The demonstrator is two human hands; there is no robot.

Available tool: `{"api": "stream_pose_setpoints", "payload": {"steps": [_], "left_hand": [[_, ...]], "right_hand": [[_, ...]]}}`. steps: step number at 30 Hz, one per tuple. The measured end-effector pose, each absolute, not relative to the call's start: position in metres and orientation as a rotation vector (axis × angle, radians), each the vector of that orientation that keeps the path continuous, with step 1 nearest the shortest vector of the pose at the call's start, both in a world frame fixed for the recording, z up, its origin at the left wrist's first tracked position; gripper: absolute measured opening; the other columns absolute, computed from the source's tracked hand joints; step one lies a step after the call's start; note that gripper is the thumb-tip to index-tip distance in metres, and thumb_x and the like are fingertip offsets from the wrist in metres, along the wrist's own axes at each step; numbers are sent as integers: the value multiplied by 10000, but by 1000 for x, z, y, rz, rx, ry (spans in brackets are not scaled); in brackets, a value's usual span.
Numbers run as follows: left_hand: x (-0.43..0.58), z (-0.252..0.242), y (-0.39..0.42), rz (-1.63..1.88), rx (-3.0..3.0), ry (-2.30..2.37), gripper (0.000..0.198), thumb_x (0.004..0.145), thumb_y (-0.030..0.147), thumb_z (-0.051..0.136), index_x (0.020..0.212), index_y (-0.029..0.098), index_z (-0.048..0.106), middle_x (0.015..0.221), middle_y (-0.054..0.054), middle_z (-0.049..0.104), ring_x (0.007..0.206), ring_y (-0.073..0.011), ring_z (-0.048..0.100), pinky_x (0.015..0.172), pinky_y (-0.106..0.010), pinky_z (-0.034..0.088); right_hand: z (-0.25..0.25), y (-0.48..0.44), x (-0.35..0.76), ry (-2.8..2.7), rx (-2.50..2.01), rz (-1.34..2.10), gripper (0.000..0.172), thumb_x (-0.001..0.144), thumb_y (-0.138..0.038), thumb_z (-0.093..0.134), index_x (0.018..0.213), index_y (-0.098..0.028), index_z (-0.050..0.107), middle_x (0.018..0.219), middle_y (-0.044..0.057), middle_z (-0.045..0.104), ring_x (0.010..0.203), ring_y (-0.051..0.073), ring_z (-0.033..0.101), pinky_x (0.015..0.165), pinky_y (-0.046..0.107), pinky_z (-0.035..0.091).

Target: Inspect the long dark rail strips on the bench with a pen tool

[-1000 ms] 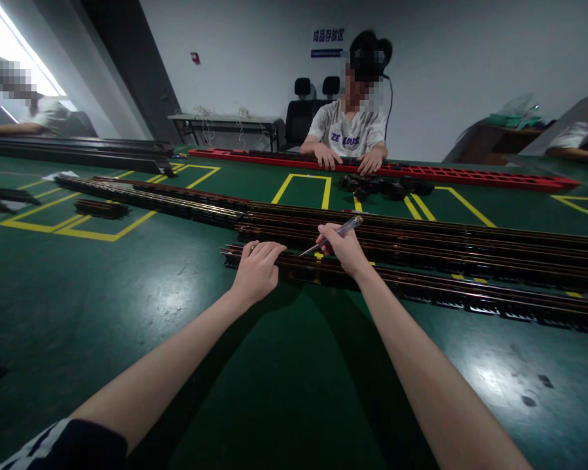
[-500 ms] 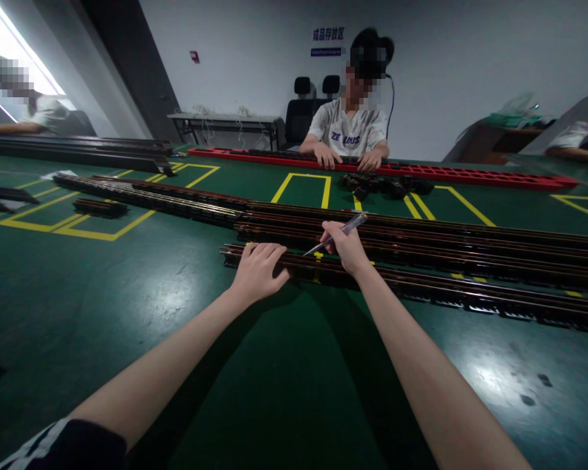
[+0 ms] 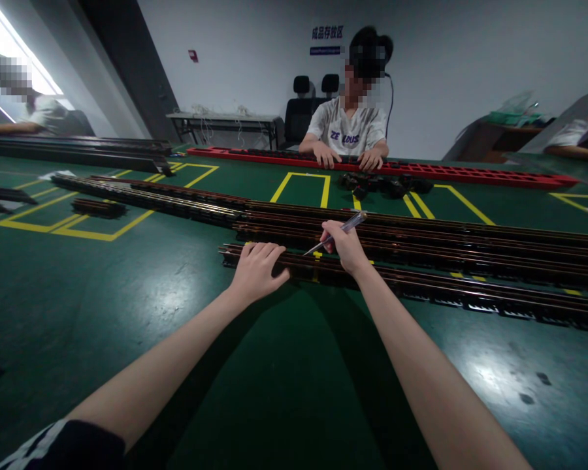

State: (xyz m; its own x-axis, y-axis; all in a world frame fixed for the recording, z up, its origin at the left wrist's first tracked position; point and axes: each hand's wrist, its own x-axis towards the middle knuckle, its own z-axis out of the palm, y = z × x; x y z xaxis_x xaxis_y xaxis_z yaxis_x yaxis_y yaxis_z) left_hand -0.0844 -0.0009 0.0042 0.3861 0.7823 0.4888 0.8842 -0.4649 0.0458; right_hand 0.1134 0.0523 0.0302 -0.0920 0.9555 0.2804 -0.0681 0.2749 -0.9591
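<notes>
A slim, pointed metal tool with a clear handle [image 3: 351, 224] slanted down-left, its tip at the long, dark brown-black rail [image 3: 304, 269]; contact was unclear. The right hand [image 3: 343, 247] pinched the tool. The left hand [image 3: 259, 269] lay over the rail near its left end, thumb spread from fingers, grip impossible to tell. The rail's long axis ran left-right across the green worktop [image 3: 274, 378].

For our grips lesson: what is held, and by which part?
Right hand: screwdriver, by its handle's lower part. Left hand: over nearest rail, near its left end; grip unclear.
</notes>
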Motion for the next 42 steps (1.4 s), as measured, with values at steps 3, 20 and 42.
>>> {"api": "stream_pose_setpoints", "payload": {"steps": [3, 20, 42], "left_hand": [[-84, 4, -1, -669, -2413, -1482, 349, 855, 373, 484, 1108, 158, 595, 1088, -100, 679, 1027, -268, 590, 924, -439, 391], [-84, 3, -1, -680, -2408, -1489, 303, 850, 349, 502, 1091, 188, 591, 1079, -81, 682, 1016, -255, 588, 922, -426, 384], [-83, 4, -2, -653, -2422, -1508, 316, 861, 346, 490, 1106, 171, 584, 1094, -91, 674, 1037, -262, 580, 934, -433, 379]], "right_hand": [[29, 53, 113, -1360, -896, 1100, 325, 757, -328, 563, 472, -181, 507, 399, -49, 409, 366, 62, 372, 396, 205, 291], [31, 54, 113, -1246, -878, 1102, 298, 699, -260, 516, 413, -190, 468, 368, -53, 347, 333, 54, 303, 363, 207, 225], [32, 52, 114, -1266, -906, 1088, 308, 729, -250, 524, 432, -188, 472, 368, -51, 362, 327, 60, 335, 361, 210, 243]]}}
